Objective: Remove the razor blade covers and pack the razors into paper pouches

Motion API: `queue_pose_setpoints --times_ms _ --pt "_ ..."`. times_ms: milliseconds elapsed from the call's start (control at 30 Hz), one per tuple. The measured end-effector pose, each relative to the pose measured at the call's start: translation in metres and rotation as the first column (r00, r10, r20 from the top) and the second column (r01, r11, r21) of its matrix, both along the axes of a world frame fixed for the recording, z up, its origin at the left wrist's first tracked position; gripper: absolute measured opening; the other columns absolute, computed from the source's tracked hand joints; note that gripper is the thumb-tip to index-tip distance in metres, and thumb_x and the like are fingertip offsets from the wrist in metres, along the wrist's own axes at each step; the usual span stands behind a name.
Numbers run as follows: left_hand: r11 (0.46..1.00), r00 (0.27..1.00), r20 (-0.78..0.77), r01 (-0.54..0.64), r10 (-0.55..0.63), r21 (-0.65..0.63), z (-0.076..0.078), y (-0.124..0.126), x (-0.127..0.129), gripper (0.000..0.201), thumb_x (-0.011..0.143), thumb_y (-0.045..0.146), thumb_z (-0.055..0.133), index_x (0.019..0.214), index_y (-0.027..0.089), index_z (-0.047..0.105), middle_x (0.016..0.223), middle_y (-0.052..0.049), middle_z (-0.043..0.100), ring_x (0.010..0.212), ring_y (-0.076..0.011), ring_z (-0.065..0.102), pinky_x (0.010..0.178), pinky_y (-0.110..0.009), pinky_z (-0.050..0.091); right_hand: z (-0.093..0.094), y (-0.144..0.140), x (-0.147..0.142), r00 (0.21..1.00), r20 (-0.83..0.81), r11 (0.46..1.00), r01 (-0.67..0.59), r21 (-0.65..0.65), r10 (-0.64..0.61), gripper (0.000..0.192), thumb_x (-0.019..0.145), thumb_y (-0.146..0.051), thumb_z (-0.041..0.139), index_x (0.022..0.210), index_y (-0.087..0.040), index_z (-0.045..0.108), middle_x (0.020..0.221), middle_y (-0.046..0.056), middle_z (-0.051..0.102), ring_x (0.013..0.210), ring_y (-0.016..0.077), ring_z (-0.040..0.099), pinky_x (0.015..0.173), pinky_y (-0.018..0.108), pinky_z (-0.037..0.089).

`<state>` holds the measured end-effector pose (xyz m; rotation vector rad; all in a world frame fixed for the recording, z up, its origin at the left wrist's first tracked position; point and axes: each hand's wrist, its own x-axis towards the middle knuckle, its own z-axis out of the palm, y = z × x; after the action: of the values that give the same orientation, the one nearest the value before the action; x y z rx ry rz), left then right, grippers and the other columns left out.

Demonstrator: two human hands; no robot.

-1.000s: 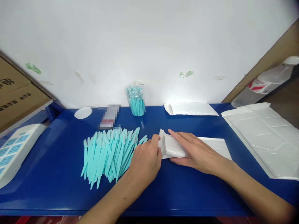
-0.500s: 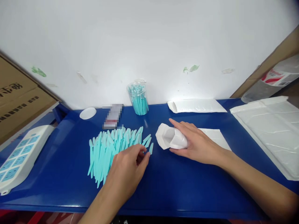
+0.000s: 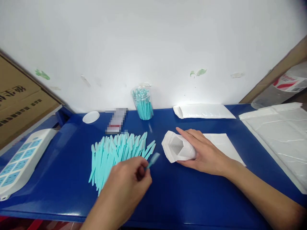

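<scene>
Head view: left hand (image 3: 127, 180) pinches a flat teal stick (image 3: 153, 159); right hand (image 3: 203, 151) squeezes a seemingly padded white mailer (image 3: 177, 149) open.

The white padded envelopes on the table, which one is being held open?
The envelope under the right hand, its mouth spread wide toward the teal sticks. The one by the wall and the stack at right lie flat.

Bright, even indoor light. A white glare patch lies on the wall (image 3: 192, 95) just above the blue table (image 3: 192, 198), whose glossy top shows soft reflections. Shadows under the hands are faint. Wide-angle distortion bends the edges. A pixelated block (image 3: 116, 120) masks one object; the teal stick (image 3: 153, 159) is slightly motion-blurred.
</scene>
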<state>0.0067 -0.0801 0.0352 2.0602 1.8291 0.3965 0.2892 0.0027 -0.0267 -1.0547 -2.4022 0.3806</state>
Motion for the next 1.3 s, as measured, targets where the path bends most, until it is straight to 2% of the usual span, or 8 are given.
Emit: queue_pose_setpoints --times_ms 200,367,467,633,800,1033,1167,1300 --pt "0.891 0.731 0.625 -0.438 0.275 0.120 0.019 0.009 0.007 0.025 0.089 0.049 0.076 0.092 0.024 0.080 0.071 0.002 0.071 0.062 -0.0148 0.064 0.057 -0.026 0.053 0.003 -0.002 -0.009 0.999 -0.034 1.000 -0.029 -0.007 0.029 0.112 0.088 -0.037 0.080 0.171 -0.035 0.005 0.141 0.015 0.057 0.128 0.0364 0.057 0.105 0.058 0.052" --pt "0.981 0.886 0.462 -0.126 0.044 0.147 0.000 0.024 0.046 0.022 0.096 0.040 0.070 0.103 0.024 0.083 0.084 -0.001 0.065 0.080 -0.0171 0.061 0.069 -0.030 0.050 0.011 -0.002 -0.016 0.993 -0.112 0.997 -0.029 0.072 0.037 0.108 0.091 -0.030 0.075 0.172 -0.034 0.004 0.134 0.014 0.059 0.119 0.0361 0.060 0.102 0.060 0.053" --pt "0.970 0.900 0.436 -0.122 0.019 0.209 0.003 0.024 0.041 0.034 0.096 0.040 0.071 0.128 0.028 0.078 0.082 0.001 0.061 0.074 -0.0150 0.055 0.067 -0.028 0.049 0.014 -0.002 -0.018 0.989 -0.145 0.999 0.003 0.035 0.002 0.106 0.090 -0.028 0.074 0.172 -0.035 0.008 0.131 0.013 0.061 0.116 0.0350 0.061 0.100 0.059 0.054" --pt "0.957 0.902 0.417 -0.011 -0.116 0.290 0.011 0.023 0.016 0.020 0.100 0.029 0.066 0.107 0.028 0.084 0.083 0.000 0.063 0.074 -0.0132 0.057 0.063 -0.025 0.046 0.024 0.000 -0.024 0.978 -0.207 0.999 -0.026 -0.041 0.016 0.104 0.086 -0.030 0.077 0.170 -0.034 0.016 0.138 0.012 0.061 0.123 0.0352 0.062 0.105 0.057 0.054" --pt "0.909 0.985 0.104 -0.167 0.137 0.382 -0.003 0.027 -0.020 0.022 0.099 0.041 0.067 0.093 0.025 0.082 0.076 0.002 0.061 0.060 -0.0121 0.051 0.058 -0.027 0.039 0.043 0.006 -0.021 0.883 -0.439 0.985 0.160 -0.058 -0.169 0.084 0.093 -0.039 0.071 0.165 -0.029 0.030 0.141 0.013 0.063 0.120 0.0343 0.067 0.102 0.051 0.057" --pt "0.986 0.910 -0.402 -0.043 0.104 0.159 -0.021 0.030 -0.029 0.028 0.100 0.044 0.063 0.093 0.028 0.084 0.083 -0.003 0.072 0.068 -0.0202 0.066 0.056 -0.028 0.038 0.036 0.010 -0.018 0.997 0.072 0.994 0.021 -0.105 -0.014 0.082 0.088 -0.032 0.067 0.164 -0.026 0.037 0.138 0.013 0.063 0.122 0.0361 0.063 0.105 0.060 0.053" --pt "0.985 0.917 -0.378 -0.078 0.131 0.152 -0.020 0.020 -0.034 0.031 0.099 0.052 0.062 0.091 0.030 0.083 0.084 -0.002 0.073 0.066 -0.0201 0.067 0.056 -0.029 0.041 0.022 0.010 -0.015 0.995 0.102 0.994 0.032 -0.105 -0.021 0.080 0.089 -0.030 0.065 0.164 -0.023 0.037 0.136 0.015 0.064 0.120 0.0365 0.063 0.101 0.058 0.055" --pt "0.864 0.869 -0.193 -0.379 0.455 0.331 -0.023 0.002 -0.070 0.057 0.094 0.073 0.059 0.122 0.026 0.074 0.127 -0.011 0.073 0.095 -0.0322 0.075 0.084 -0.044 0.058 0.015 0.010 -0.012 0.996 0.082 0.997 0.026 -0.068 -0.020 0.081 0.090 -0.030 0.065 0.165 -0.023 0.035 0.135 0.016 0.063 0.125 0.0380 0.060 0.100 0.057 0.055"
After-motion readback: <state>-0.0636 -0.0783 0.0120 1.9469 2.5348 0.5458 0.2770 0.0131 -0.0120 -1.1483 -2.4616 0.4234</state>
